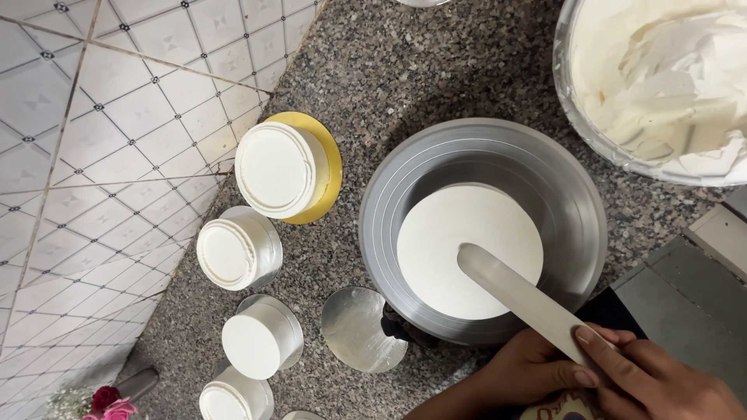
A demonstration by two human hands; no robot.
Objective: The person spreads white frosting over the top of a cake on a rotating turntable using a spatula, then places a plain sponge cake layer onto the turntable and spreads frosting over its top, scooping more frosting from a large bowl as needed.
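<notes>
A: Where are the hands?

B: At the near edge, right of centre. The right hand (661, 381) grips the handle end of a long flat metal palette knife (517, 295), fingers wrapped around it. The left hand (529, 369) lies just beside it, fingers curled, touching the knife's near end; whether it grips anything I cannot tell.

A: And the blade?

B: It slants far and left, its rounded tip resting on a round white frosted cake (467, 249) that sits in the middle of a grey metal turntable (564, 202) on a speckled granite counter (405, 70).

A: What else is about?

B: At far right, a large clear bowl of white cream (661, 78). Left of the turntable, a row of small white frosted cakes runs far to near: the farthest on a round yellow board (331, 167), the others on round silver boards (268, 241). A bare silver board (362, 330) lies near the turntable's base. Patterned white wall tiles (101, 155) fill the left, with pink flowers (109, 403) in the near left corner
</notes>
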